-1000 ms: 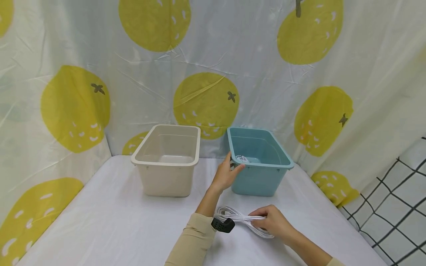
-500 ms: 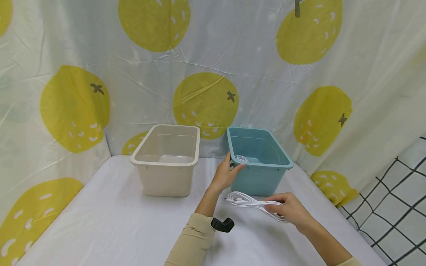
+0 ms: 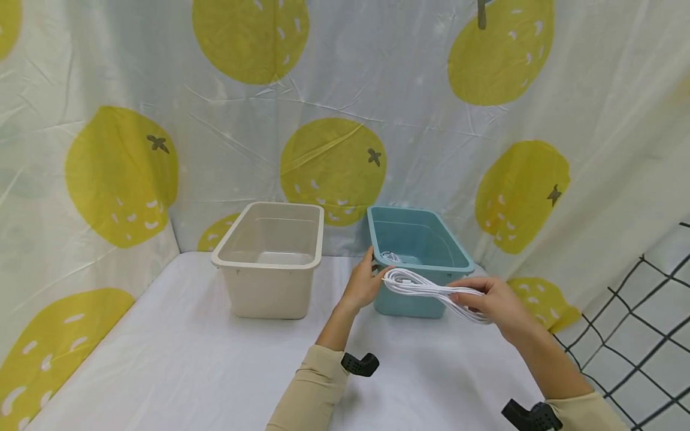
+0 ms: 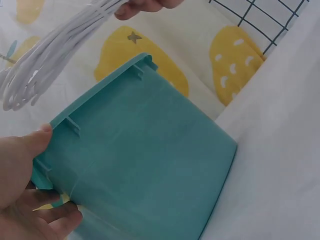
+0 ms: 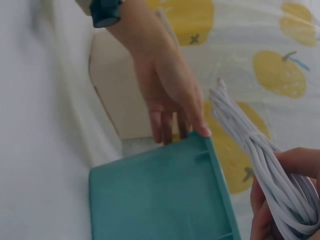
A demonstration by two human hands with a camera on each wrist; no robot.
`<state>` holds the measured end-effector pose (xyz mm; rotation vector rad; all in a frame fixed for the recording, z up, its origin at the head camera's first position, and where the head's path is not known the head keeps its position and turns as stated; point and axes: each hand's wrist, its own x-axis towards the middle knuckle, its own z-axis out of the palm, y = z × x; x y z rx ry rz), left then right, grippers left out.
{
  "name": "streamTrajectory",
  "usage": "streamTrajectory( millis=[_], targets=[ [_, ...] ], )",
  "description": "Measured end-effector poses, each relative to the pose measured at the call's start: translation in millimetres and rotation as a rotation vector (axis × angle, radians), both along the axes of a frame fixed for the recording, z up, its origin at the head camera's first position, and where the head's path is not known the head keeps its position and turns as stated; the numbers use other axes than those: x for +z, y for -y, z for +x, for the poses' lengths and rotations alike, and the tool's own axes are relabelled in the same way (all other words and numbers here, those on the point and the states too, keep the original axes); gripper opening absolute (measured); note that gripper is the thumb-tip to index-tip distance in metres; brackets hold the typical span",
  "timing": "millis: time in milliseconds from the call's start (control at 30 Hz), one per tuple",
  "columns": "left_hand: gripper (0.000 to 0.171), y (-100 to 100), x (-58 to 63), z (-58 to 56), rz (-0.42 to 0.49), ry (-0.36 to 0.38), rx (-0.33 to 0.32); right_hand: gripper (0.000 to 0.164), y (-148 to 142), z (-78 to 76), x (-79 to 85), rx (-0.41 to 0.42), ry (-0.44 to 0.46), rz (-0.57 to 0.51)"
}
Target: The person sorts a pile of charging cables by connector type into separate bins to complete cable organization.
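Observation:
A coiled white cable (image 3: 417, 287) is pinched between the thumb and fingers of my right hand (image 3: 498, 299), raised in front of the teal bin (image 3: 406, 306). In the right wrist view the cable bundle (image 5: 255, 150) is gathered at its middle, with loops at one end. My left hand (image 3: 361, 286) grips the near left corner of the teal bin's rim; the left wrist view has the thumb on top and the other fingers below. Inside that bin lies a smaller white cable (image 3: 390, 257), partly hidden behind the rim.
A beige bin (image 3: 269, 293) stands on the white-covered table (image 3: 178, 359), left of the teal one. Behind hangs a curtain (image 3: 420, 131) printed with yellow fruit. A black wire grid (image 3: 636, 335) borders the right side.
My right hand has lifted the coiled cable off the table and brought it up and to the right, in front of the teal bin. The left hand stays on the rim.

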<state>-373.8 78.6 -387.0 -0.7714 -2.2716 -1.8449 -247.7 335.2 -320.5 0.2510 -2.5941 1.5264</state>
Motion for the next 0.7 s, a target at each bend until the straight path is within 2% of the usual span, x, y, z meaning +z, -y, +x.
streamTrajectory(
  millis=[167, 300, 500, 700],
  targets=[
    [0.072, 0.4, -0.6, -0.3, 0.021, -0.027, -0.017, 0.026, -3.1, -14.3, 21.2, -0.009, -0.030, -0.069],
    [0.072, 1.2, -1.2, 0.8, 0.030, -0.041, -0.027, 0.035, -2.6, -27.2, 31.0, -0.055, -0.018, -0.069],
    [0.075, 0.6, -1.3, 1.1, 0.020, -0.029, -0.012, 0.049, 1.9, -45.6, 37.3, -0.135, -0.012, -0.034],
    [0.076, 0.8, -1.2, 1.9, 0.012, -0.012, -0.010, 0.053, 5.6, -65.4, 39.4, -0.197, -0.039, -0.045]
  ],
)
